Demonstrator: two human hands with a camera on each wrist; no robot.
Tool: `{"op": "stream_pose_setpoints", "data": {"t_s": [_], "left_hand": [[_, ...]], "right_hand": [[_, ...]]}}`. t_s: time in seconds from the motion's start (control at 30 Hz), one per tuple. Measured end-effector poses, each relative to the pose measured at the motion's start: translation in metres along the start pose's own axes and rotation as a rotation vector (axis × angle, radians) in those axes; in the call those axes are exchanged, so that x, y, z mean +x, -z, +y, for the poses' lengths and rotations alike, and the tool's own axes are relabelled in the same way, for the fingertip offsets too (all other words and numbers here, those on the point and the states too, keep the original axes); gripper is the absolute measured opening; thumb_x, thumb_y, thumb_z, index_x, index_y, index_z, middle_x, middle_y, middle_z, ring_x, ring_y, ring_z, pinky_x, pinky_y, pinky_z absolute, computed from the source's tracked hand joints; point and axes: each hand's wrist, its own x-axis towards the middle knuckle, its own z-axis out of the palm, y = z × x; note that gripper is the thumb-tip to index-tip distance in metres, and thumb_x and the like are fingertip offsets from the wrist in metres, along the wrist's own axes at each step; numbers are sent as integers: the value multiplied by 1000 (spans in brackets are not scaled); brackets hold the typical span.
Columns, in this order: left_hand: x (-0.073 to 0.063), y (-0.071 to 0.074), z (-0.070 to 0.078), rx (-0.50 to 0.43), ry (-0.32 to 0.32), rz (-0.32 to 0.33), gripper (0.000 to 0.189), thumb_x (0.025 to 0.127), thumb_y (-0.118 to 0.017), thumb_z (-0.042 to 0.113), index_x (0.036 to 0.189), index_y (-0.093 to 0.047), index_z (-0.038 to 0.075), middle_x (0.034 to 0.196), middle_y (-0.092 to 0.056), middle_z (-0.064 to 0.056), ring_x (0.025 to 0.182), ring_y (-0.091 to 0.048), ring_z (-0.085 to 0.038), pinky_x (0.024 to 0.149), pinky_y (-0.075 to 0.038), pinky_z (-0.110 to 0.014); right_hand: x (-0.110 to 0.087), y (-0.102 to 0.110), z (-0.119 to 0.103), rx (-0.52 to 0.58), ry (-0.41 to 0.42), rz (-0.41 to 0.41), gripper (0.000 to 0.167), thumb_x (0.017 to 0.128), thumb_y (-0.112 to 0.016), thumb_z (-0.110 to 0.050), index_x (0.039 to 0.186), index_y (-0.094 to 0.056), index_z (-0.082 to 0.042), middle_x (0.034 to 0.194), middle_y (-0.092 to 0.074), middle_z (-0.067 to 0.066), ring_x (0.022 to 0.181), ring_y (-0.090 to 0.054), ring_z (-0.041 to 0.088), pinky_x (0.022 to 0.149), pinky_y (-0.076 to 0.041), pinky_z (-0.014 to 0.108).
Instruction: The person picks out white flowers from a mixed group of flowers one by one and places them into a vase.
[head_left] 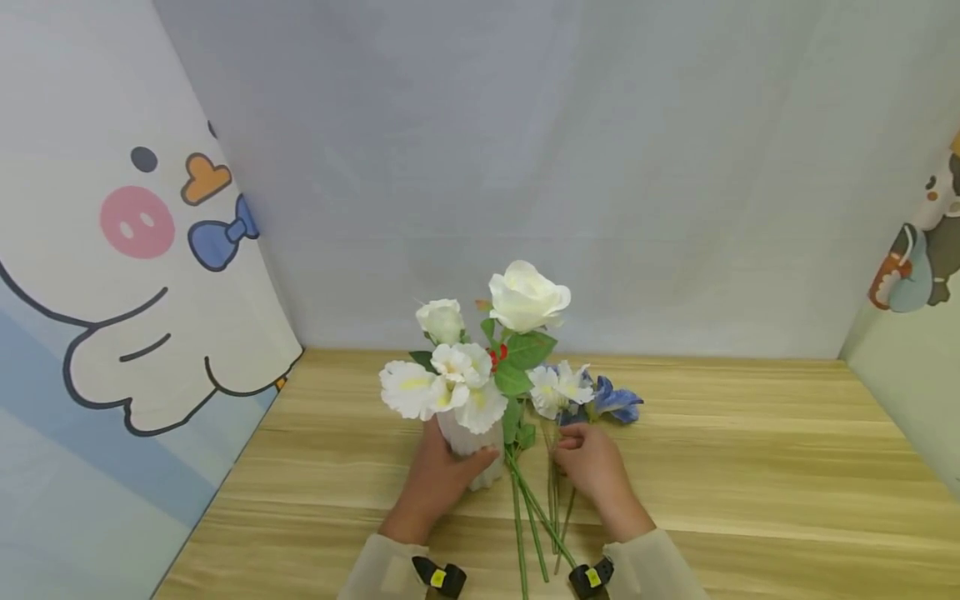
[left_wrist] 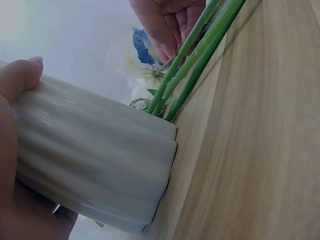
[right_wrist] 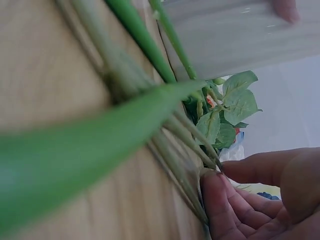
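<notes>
My left hand (head_left: 438,479) grips a white ribbed vase (head_left: 489,473), thumb across its front. The vase stands upright on the table. White blooms rise over it: a large rose (head_left: 527,298), a smaller rose (head_left: 441,321) and a ruffled white iris (head_left: 408,388). To the right of the vase, my right hand (head_left: 596,468) pinches a thin stem (right_wrist: 212,159) between thumb and forefinger. Just beyond its fingers lie another white iris (head_left: 557,390) and a blue iris (head_left: 617,401). Part of the left hand's grip is hidden behind the vase.
Several loose green stems (head_left: 534,508) lie between the hands, their ends toward the front of the wooden table (head_left: 750,467). Green leaves (head_left: 519,423) sit close beside the vase. A pale curtain (head_left: 600,167) hangs behind the table, with cartoon-printed panels on both sides.
</notes>
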Motion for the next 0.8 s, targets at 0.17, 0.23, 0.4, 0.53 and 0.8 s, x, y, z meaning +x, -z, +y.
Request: {"op": "stream_pose_setpoints", "data": {"t_s": [0.17, 0.23, 0.4, 0.53, 0.8], "left_hand": [[0, 0, -2, -28, 1, -7, 94, 83, -88, 31, 157, -30, 24, 148, -47, -1, 136, -46, -25, 116, -29, -55], [1, 0, -2, -30, 1, -7, 94, 84, -88, 31, 157, -29, 25, 149, -46, -1, 137, -45, -25, 116, -28, -55], [1, 0, -2, -28, 12, -7, 94, 84, -87, 32, 157, -29, 23, 149, -46, -2, 137, -45, -25, 116, -28, -54], [0, 0, 0, -25, 21, -5, 94, 83, -88, 33, 156, -30, 22, 148, -46, -3, 135, -46, -26, 115, -29, -53], [-1, 0, 1, -19, 10, -8, 91, 84, -87, 30, 155, -31, 22, 146, -47, -2, 133, -47, -25, 114, -30, -52]], "right_hand": [[2, 0, 0, 44, -5, 14, 37, 90, -66, 3, 126, -63, 12, 97, -68, 14, 76, -67, 19, 68, -58, 34], [2, 0, -1, 56, -10, 17, 38, 90, -65, 3, 126, -63, 12, 98, -68, 15, 75, -67, 19, 69, -58, 34], [2, 2, -3, 103, -16, 28, 38, 90, -63, 3, 127, -62, 11, 100, -67, 16, 74, -67, 20, 68, -58, 34], [0, 4, -7, 165, -20, 32, 37, 92, -62, 4, 128, -62, 11, 102, -68, 19, 75, -68, 21, 68, -59, 34], [-6, 8, -17, 267, 4, 24, 37, 92, -62, 8, 129, -58, 14, 109, -66, 27, 77, -67, 22, 70, -61, 35]]}}
